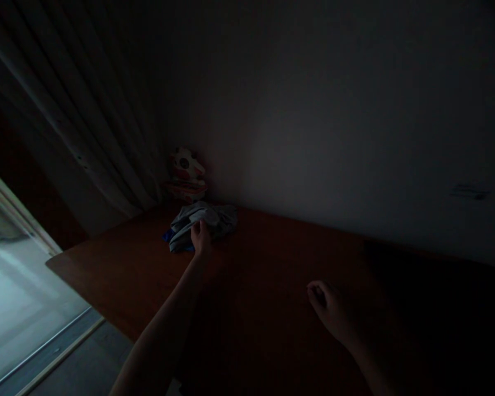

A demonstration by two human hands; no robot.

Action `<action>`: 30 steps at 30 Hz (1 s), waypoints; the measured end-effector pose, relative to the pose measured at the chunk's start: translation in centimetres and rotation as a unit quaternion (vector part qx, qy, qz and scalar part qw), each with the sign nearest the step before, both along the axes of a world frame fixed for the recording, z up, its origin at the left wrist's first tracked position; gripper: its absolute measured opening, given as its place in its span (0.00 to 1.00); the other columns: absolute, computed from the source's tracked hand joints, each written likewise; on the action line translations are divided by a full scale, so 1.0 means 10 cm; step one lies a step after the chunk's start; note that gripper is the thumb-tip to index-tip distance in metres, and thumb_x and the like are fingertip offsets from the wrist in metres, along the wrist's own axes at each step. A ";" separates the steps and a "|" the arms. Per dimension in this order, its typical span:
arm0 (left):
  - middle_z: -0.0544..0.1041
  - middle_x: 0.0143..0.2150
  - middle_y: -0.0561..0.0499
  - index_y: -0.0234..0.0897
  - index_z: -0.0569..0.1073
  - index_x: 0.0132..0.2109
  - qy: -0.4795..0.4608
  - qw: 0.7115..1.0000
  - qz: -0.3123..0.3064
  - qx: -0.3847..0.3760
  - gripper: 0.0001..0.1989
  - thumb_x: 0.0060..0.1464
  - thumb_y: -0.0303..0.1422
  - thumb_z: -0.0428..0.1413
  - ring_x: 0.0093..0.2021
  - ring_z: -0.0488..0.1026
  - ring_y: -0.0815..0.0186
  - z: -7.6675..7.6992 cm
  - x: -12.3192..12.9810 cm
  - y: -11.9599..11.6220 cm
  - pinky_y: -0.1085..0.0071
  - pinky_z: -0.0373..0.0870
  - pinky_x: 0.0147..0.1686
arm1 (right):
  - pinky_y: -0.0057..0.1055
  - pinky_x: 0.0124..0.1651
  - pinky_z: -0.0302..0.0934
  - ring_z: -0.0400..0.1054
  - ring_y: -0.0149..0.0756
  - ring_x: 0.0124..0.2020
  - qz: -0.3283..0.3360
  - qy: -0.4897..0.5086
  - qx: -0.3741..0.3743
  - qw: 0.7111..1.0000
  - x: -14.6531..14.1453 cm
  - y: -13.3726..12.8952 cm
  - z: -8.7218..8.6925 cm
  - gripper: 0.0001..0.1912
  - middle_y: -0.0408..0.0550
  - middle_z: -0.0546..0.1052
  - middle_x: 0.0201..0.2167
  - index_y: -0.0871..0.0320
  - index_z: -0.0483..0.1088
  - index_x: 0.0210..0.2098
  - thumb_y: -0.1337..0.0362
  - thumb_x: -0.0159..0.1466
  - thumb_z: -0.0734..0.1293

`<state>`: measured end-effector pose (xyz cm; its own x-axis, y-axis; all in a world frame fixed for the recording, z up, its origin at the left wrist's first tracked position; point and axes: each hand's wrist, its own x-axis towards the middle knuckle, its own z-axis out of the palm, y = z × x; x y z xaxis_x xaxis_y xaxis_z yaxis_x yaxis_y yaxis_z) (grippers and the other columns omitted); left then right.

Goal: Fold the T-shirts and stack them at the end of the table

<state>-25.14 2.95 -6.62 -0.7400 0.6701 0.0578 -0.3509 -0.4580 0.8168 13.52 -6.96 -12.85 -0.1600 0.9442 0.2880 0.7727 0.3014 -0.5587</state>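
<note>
in the head view, the grey cloth (pixel 223 217) lies in a loose, crumpled heap on the brown tabletop (pixel 280 242), towards its far side and near the wall (pixel 313 137). a bit of blue fabric (pixel 168 236) shows at its lower left edge; whether it's part of the same piece, i can't tell. the folds run in several directions, so the heap looks dropped or bunched rather than laid out.

the left hand (pixel 202 239) reaches out to the near side of the cloth, thumb and fingers against it. the arm is stretched long, likely because the heap sits so far from the body. it's too dark to tell whether the fingers pinch a fold or only rest on it.

the right hand (pixel 328 305) is well apart from the left, over the nearer part of the tabletop, loosely curled with nothing seen in it. i can't tell if its fingertips meet the thumb. the cloth being on the left side probably explains why this hand has no contact with it.

just behind the heap, a white and red cow-like figure (pixel 185 165) stands upright near the curtain (pixel 103 132), tucked back against the wall side.
</note>
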 end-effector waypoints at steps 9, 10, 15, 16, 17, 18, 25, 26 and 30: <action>0.68 0.27 0.56 0.39 0.74 0.34 0.150 0.974 -0.148 0.081 0.09 0.55 0.35 0.67 0.26 0.65 0.72 0.48 0.46 -0.38 0.79 0.62 0.25 | 0.42 0.44 0.70 0.77 0.45 0.39 -0.024 0.187 -0.039 0.981 -0.04 0.05 -0.04 0.21 0.53 0.81 0.38 0.53 0.73 0.42 0.44 0.64 0.64; 0.66 0.25 0.57 0.39 0.73 0.32 0.142 0.961 -0.222 0.082 0.12 0.53 0.37 0.68 0.23 0.63 0.73 0.49 0.54 -0.44 0.78 0.60 0.23 | 0.42 0.44 0.71 0.77 0.47 0.42 -0.040 0.242 -0.046 0.968 -0.02 0.07 -0.04 0.25 0.56 0.81 0.41 0.54 0.72 0.45 0.41 0.63 0.65; 0.77 0.28 0.50 0.39 0.77 0.31 0.232 0.784 -0.575 0.009 0.21 0.43 0.50 0.72 0.30 0.74 0.64 0.32 0.92 -0.66 0.68 0.71 0.32 | 0.47 0.49 0.72 0.74 0.50 0.57 -0.038 0.434 -0.098 0.895 0.08 0.09 -0.02 0.38 0.59 0.73 0.63 0.49 0.59 0.66 0.33 0.67 0.53; 0.78 0.30 0.48 0.39 0.76 0.31 0.259 0.762 -0.593 0.001 0.22 0.44 0.53 0.70 0.32 0.76 0.61 0.25 0.98 -0.67 0.65 0.73 0.36 | 0.48 0.52 0.71 0.72 0.49 0.59 -0.052 0.431 -0.108 0.895 0.07 0.07 -0.01 0.39 0.58 0.71 0.65 0.48 0.58 0.67 0.32 0.66 0.55; 0.80 0.32 0.47 0.39 0.76 0.31 0.288 0.759 -0.584 -0.001 0.24 0.47 0.56 0.67 0.34 0.77 0.59 0.18 1.04 -0.67 0.62 0.74 0.39 | 0.48 0.55 0.70 0.70 0.50 0.62 -0.075 0.416 -0.111 0.900 0.05 0.06 0.00 0.41 0.57 0.71 0.66 0.48 0.59 0.67 0.32 0.63 0.60; 0.80 0.34 0.46 0.39 0.76 0.33 0.322 0.771 -0.550 0.002 0.25 0.50 0.58 0.63 0.36 0.78 0.58 0.11 1.09 -0.67 0.61 0.74 0.40 | 0.47 0.59 0.68 0.68 0.51 0.63 -0.098 0.396 -0.109 0.906 0.02 0.04 0.01 0.43 0.56 0.70 0.66 0.49 0.61 0.66 0.33 0.59 0.66; 0.73 0.63 0.38 0.39 0.70 0.62 0.713 0.653 -0.254 0.037 0.37 0.52 0.52 0.65 0.64 0.67 0.44 -0.18 1.18 -0.67 0.45 0.60 0.65 | 0.51 0.63 0.62 0.72 0.55 0.58 -0.110 0.364 -0.049 0.923 -0.11 0.00 0.04 0.32 0.56 0.81 0.52 0.53 0.77 0.47 0.38 0.52 0.73; 0.72 0.64 0.38 0.39 0.70 0.63 0.743 0.615 -0.261 0.042 0.37 0.51 0.53 0.65 0.64 0.67 0.43 -0.19 1.17 -0.67 0.44 0.60 0.65 | 0.51 0.62 0.62 0.72 0.54 0.57 -0.110 0.366 -0.034 0.923 -0.09 0.01 0.05 0.31 0.55 0.81 0.51 0.53 0.77 0.46 0.38 0.52 0.73; 0.75 0.61 0.42 0.41 0.77 0.51 0.788 0.550 -0.273 0.053 0.18 0.61 0.47 0.58 0.60 0.70 0.48 -0.26 1.16 -0.66 0.48 0.66 0.61 | 0.50 0.61 0.62 0.73 0.53 0.53 -0.147 0.361 0.027 0.920 0.07 0.03 0.12 0.28 0.56 0.82 0.47 0.54 0.77 0.42 0.39 0.55 0.69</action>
